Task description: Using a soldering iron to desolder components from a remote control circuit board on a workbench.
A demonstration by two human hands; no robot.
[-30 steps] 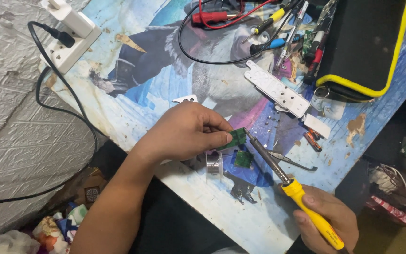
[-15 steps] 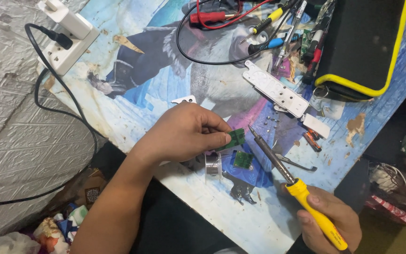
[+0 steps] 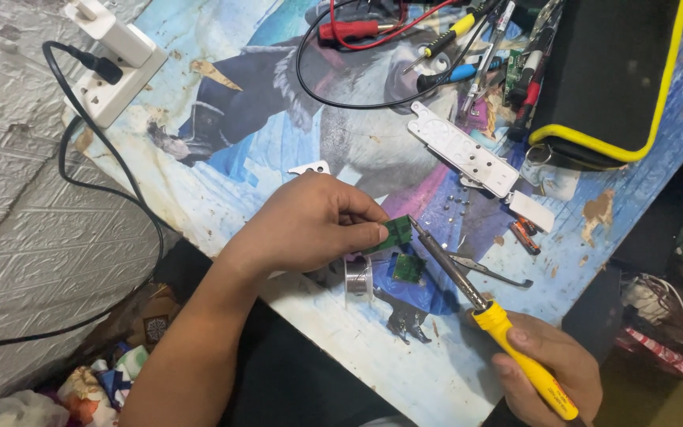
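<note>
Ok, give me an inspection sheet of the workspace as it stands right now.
Surface: table with a worn, peeling printed picture cover.
Job's things: small green circuit board, tip of yellow-handled soldering iron at its edge; second green board and solder spool below.
Clutter: white plastic panel, tweezers, screwdrivers, black-and-yellow case.
Hands: left hand pinches the board; right hand grips the iron.
Cables: black lead from white power strip; red and black probe leads.
Surroundings: grey textured wall panel.
</note>
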